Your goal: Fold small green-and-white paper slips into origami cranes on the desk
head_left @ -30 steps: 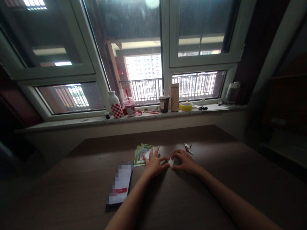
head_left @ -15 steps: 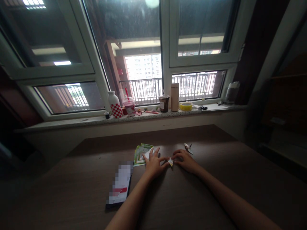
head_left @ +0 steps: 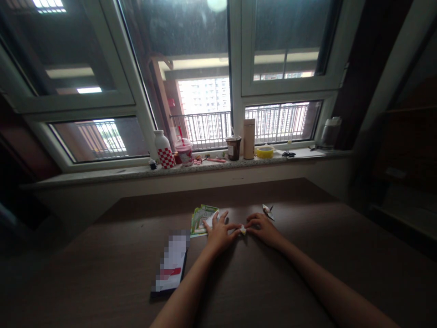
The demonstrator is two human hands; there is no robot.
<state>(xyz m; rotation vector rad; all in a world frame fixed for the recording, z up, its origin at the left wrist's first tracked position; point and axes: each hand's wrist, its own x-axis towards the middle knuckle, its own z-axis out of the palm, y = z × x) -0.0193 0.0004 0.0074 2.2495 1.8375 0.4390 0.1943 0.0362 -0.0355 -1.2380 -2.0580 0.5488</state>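
Between my two hands is a small piece of folded paper (head_left: 243, 230), whitish with a bit of yellow. My left hand (head_left: 219, 232) pinches its left side with thumb and forefinger, while the other fingers spread over green-and-white paper sheets (head_left: 198, 223). From the right, my right hand (head_left: 262, 229) grips the same folded paper with its fingertips, the fingers curled. Just beyond the right hand lies another folded paper piece (head_left: 268, 212), pale with dark marks. The fine folds are too small to make out.
A phone (head_left: 170, 264) with a blurred screen lies left of my left forearm on the brown table (head_left: 102, 259). Along the windowsill (head_left: 205, 165) stand a checkered bottle (head_left: 165, 150), a pink drink cup (head_left: 184, 152), a dark drink cup (head_left: 233, 148), a tan flask (head_left: 249, 139) and yellow tape (head_left: 265, 152).
The folded paper between my fingertips has changed shape: its lower point, which stuck out toward me, now looks shorter and bent up. Both hands stay almost in place.
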